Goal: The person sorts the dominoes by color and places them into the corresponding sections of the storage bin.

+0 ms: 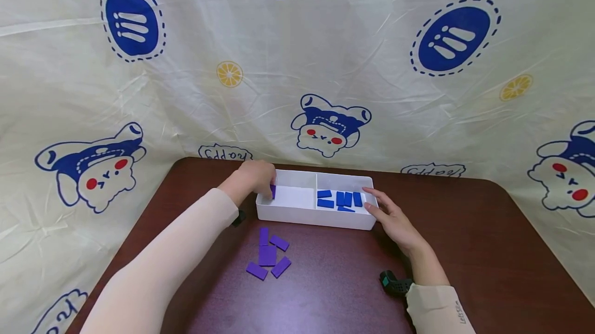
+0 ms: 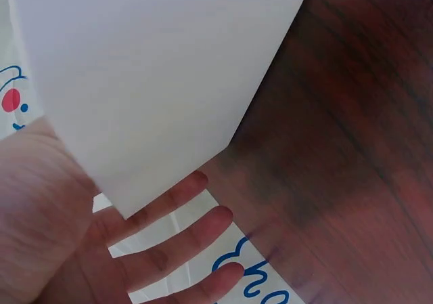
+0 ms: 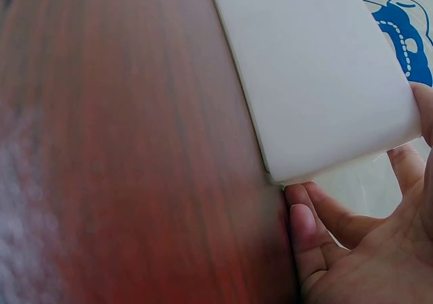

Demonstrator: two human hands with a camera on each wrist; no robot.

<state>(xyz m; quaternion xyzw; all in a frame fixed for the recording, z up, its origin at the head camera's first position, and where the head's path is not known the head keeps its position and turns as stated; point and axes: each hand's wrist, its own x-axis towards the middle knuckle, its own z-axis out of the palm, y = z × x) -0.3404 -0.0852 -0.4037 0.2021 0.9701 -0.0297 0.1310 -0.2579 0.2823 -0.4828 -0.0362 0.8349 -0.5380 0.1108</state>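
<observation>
A white two-compartment box [image 1: 297, 215] stands near the table's far edge. My left hand [image 1: 254, 176] reaches over its left end and pinches a purple tile [image 1: 273, 192], partly hidden by the fingers. The left wrist view shows the other fingers [image 2: 179, 240] spread outside the box's end wall. My right hand [image 1: 395, 223] holds the box's right end, thumb and forefinger over the rim. Its other fingers [image 3: 308, 233] are bent below the box wall in the right wrist view. Several blue tiles [image 1: 326, 203] lie in the right compartment.
Several purple tiles [image 1: 267, 256] lie loose on the dark wooden table [image 1: 334, 282] in front of the box. A printed cloth [image 1: 265, 127] hangs behind the far edge. A dark band [image 1: 395, 283] is on the right wrist.
</observation>
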